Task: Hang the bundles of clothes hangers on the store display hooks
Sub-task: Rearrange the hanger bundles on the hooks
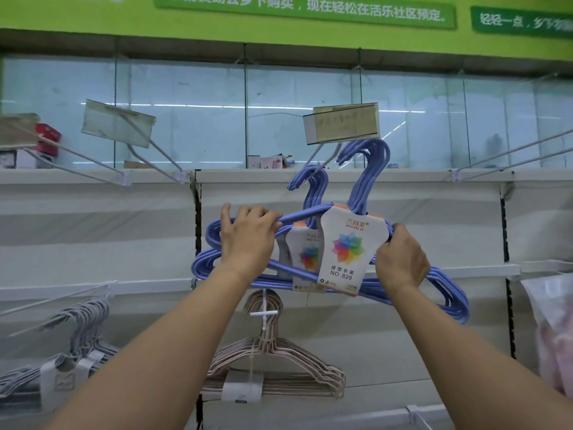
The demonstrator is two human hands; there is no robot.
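Two bundles of blue clothes hangers are raised in front of the shelf wall, each wrapped in a white card label. The front bundle [350, 246] has its hooks up beside a display hook [325, 156] that carries a yellowed price tag [341, 125]. The back bundle [305, 243] sits lower and to the left, its hooks just under that display hook. My left hand [246, 237] grips the left shoulders of the hangers. My right hand [401, 257] grips the right shoulder near the front label. Whether either bundle hangs on the hook cannot be told.
Bare display hooks stick out at upper left [148, 150] and upper right [511, 156]. Below hang a pink hanger bundle [279, 367] and a pale grey hanger bundle [62, 361] at lower left. A pink bagged item [555, 330] hangs at right. A glass partition and green sign run above.
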